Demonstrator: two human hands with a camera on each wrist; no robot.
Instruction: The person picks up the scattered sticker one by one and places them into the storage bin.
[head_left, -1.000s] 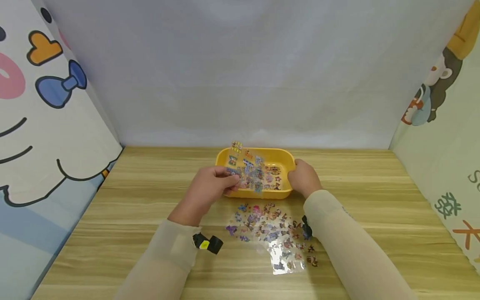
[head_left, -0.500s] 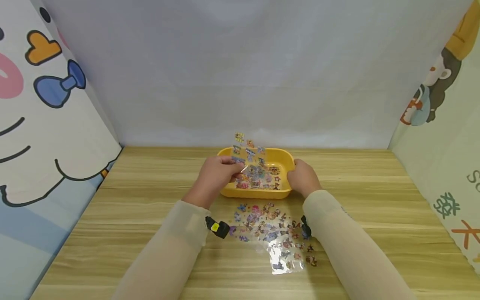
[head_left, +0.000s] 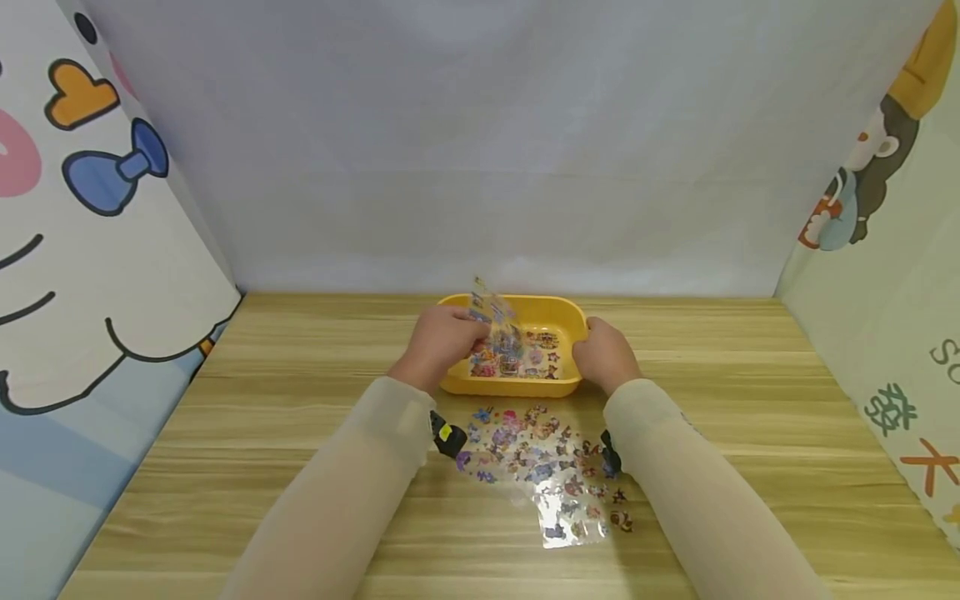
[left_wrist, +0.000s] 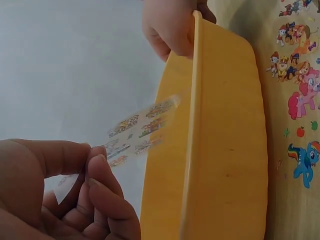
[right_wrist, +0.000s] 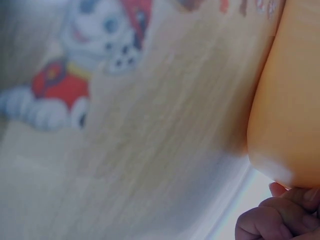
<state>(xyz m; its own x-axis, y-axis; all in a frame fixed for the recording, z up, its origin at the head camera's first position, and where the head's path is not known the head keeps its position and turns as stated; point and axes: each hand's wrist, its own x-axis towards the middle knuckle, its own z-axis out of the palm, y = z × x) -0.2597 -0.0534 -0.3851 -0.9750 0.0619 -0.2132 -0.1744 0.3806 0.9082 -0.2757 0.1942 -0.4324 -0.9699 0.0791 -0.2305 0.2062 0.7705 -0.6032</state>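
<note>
Head view: the left hand (head_left: 444, 340) pinches a clear sticker sheet (head_left: 495, 313), held tilted above the left part of a yellow plastic tub (head_left: 517, 388). The right hand (head_left: 606, 357) grips the tub's right end. More stickers (head_left: 536, 358) lie inside the tub; loose sticker sheets (head_left: 528, 454) spread over the wooden counter (head_left: 337, 358) in front, one catching glare.

Left wrist view: thumb and fingers nip the clear sheet, its far end at the tub's opening; a rainbow-maned pony sticker (left_wrist: 303, 162) lies beside the tub.

Right wrist view: a blurred dalmatian-puppy sticker (right_wrist: 75, 80) shows near the tub's wall, with curled fingers (right_wrist: 265, 220) at lower right.
</note>
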